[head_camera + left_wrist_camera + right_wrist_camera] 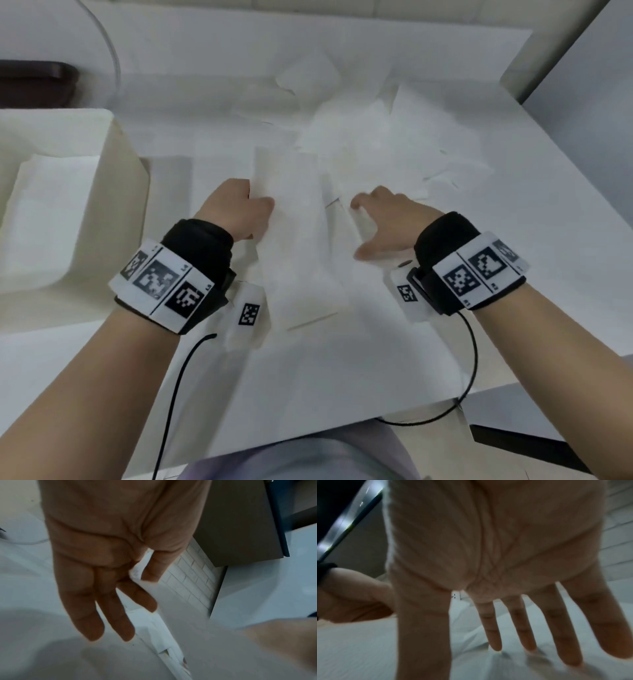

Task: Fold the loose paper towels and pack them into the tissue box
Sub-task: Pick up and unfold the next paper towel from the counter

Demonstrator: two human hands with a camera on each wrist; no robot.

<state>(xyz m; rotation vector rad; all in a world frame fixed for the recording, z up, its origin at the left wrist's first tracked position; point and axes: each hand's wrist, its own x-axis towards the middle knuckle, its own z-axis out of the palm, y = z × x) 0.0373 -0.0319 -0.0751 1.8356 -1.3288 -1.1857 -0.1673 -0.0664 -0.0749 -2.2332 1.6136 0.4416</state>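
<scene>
A long folded paper towel (pixel 301 246) lies on the white table (pixel 513 274) between my hands. My left hand (pixel 239 209) holds its left edge, thumb on top; in the left wrist view the thumb and forefinger of that left hand (pixel 137 588) pinch a bit of towel (pixel 135 573). My right hand (pixel 380 212) rests on the towel's right side with straight, spread fingers (pixel 556 635). Loose paper towels (pixel 370 137) lie heaped just beyond. The cream tissue box (pixel 116 178) stands open at the left, with folded towels (pixel 48 212) inside.
A dark object (pixel 34 82) sits at the far left back, with a thin cable (pixel 109 51) arcing beside it. The table's front edge (pixel 342 428) is close to my body. Black cords hang from both wrist bands.
</scene>
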